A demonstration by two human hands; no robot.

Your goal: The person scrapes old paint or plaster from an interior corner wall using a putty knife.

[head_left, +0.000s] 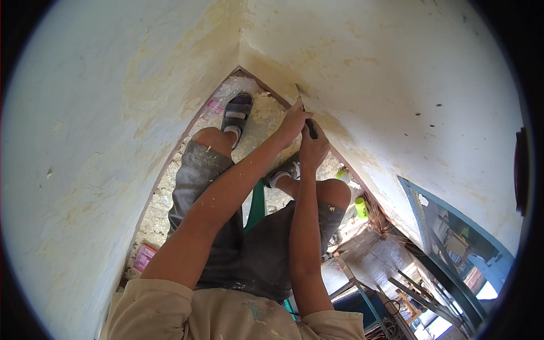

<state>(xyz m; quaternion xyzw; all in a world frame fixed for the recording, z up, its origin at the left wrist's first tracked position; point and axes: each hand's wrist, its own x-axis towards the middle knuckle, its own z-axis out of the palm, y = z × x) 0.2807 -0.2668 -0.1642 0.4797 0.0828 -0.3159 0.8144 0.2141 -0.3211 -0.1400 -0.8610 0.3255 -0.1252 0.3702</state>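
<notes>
Both of my hands are closed on a scraper [311, 130] with a dark handle. My right hand [314, 151] grips the rear of the handle. Farther forward, my left hand [293, 121] wraps round the tool close to its blade. The thin blade tip meets the lower part of the right-hand wall [362, 73], not far from the corner. Patchy yellowish-brown marks show on that wall around the blade. Part of the scraper is hidden by my fingers.
My sandalled feet rest on a floor [262, 116] strewn with pale flakes. The left wall [85, 141] rises close by. Beneath me is something green [256, 207]. A lime-green container [361, 208], a bristly broom [381, 224], a pink packet [144, 256] and a blue-framed opening [453, 221] lie around.
</notes>
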